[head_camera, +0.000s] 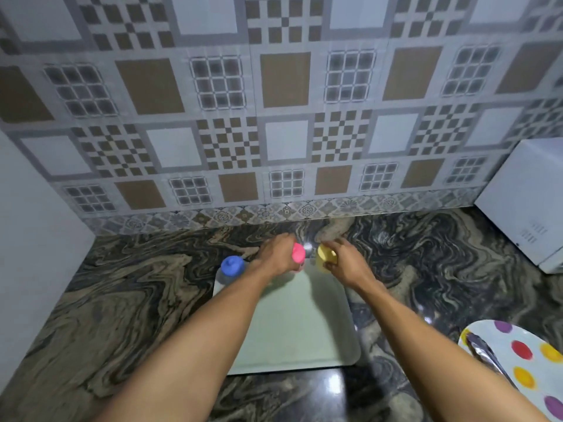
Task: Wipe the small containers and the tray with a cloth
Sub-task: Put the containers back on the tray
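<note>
My left hand (275,254) grips the small pink-lidded plastic container (298,253); my right hand (345,263) grips the small yellow-lidded container (324,255) just beside it. Both are at the far edge of the pale green rectangular tray (298,324). The blue-lidded container (232,265) stands left of my left hand.

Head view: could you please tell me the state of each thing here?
Blue-lidded container: lidded, upright on tray, untouched.
Pink-lidded container: lidded, held by left hand.
Yellow-lidded container: lidded, held by right hand.
Tray: flat on counter.
Spotted plate: holds a metal utensil.
</note>
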